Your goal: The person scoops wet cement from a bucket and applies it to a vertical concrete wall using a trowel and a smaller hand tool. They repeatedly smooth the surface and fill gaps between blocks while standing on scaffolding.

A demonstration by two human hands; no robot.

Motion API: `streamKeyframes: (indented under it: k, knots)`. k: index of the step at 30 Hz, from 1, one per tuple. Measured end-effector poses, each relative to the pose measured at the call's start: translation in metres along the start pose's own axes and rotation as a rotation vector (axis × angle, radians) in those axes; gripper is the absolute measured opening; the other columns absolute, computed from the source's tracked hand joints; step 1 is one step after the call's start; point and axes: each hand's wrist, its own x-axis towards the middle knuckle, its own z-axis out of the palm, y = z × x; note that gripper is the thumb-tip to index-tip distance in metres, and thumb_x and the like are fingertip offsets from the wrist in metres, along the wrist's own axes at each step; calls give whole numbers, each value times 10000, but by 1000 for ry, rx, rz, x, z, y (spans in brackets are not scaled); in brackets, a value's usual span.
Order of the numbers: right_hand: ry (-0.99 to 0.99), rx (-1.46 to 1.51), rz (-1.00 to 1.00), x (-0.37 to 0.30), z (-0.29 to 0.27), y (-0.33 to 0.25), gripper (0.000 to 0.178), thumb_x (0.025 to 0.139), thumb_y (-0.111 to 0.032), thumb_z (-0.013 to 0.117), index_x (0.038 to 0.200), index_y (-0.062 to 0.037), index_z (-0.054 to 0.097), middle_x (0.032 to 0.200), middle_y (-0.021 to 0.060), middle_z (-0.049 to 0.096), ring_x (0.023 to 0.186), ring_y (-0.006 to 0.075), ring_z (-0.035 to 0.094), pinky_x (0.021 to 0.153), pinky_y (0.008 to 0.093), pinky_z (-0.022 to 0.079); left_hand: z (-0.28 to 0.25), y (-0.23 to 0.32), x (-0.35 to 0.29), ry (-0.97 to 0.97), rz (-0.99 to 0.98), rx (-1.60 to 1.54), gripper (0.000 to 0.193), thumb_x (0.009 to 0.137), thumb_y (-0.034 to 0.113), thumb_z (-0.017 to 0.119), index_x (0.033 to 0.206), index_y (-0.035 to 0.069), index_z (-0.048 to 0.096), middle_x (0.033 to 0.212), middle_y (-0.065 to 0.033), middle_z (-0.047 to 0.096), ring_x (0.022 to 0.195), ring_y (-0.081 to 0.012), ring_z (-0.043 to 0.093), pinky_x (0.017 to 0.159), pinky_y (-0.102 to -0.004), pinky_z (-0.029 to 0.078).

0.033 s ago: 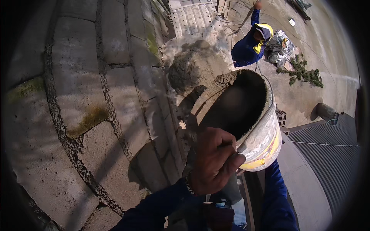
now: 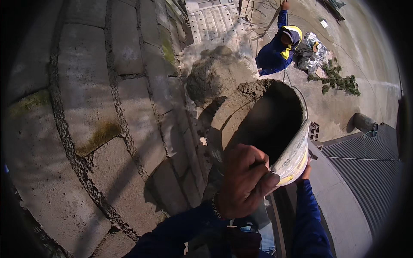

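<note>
A mortar-smeared bucket (image 2: 293, 165), pale with a yellow band, lies tipped on its side with its mouth toward a heap of wet mortar (image 2: 215, 75) on the scaffold platform. More mortar clings inside the bucket's lower wall, while deep shadow hides the rest of the inside. My left hand (image 2: 247, 182) is closed on the near rim, thumb outside. Under the outer side of the bucket, my right hand (image 2: 306, 173) holds it from below; its fingers are mostly hidden.
A concrete block wall (image 2: 90, 77) rises along the left. Perforated metal planks (image 2: 214, 23) continue beyond the heap. Below right, a co-worker (image 2: 277, 49) in blue wears a yellow-and-white head covering. Cut branches (image 2: 335, 79), hollow blocks (image 2: 314, 131) and a corrugated roof (image 2: 365, 159) lie farther right.
The bucket has shifted slightly and tipped further over, with its outer side lifted. My right hand has come into sight beneath it. My left hand keeps its grip on the rim.
</note>
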Motion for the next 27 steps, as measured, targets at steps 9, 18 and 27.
streamKeyframes:
  k: [9, 18, 27]
  knots:
    - [203, -256, -559, -157, 98, -68, 395, 1005, -401, 520, 1131, -36, 600, 876, 64, 662, 796, 164, 626, 730, 319, 515, 188, -73, -26, -150, -331, -53, 513, 1019, 369, 503, 675, -8, 453, 713, -154, 409, 734, -333, 468, 690, -421, 389]
    - [-213, -193, -309, -162, 242, -105, 283, 1009, -240, 521, 971, 16, 635, 803, 87, 668, 772, 165, 632, 757, 286, 483, 182, -8, 14, -246, -130, 103, 415, 847, 89, 593, 1233, -54, 540, 1153, -199, 535, 1089, -389, 517, 951, -432, 436]
    - [41, -245, -395, -94, 202, -152, 186, 969, -199, 576, 844, -61, 585, 621, -3, 465, 604, 157, 535, 603, 341, 496, 127, -95, -97, -96, -417, 291, 216, 846, 153, 681, 1027, 37, 700, 950, -148, 622, 881, -320, 629, 784, -395, 506]
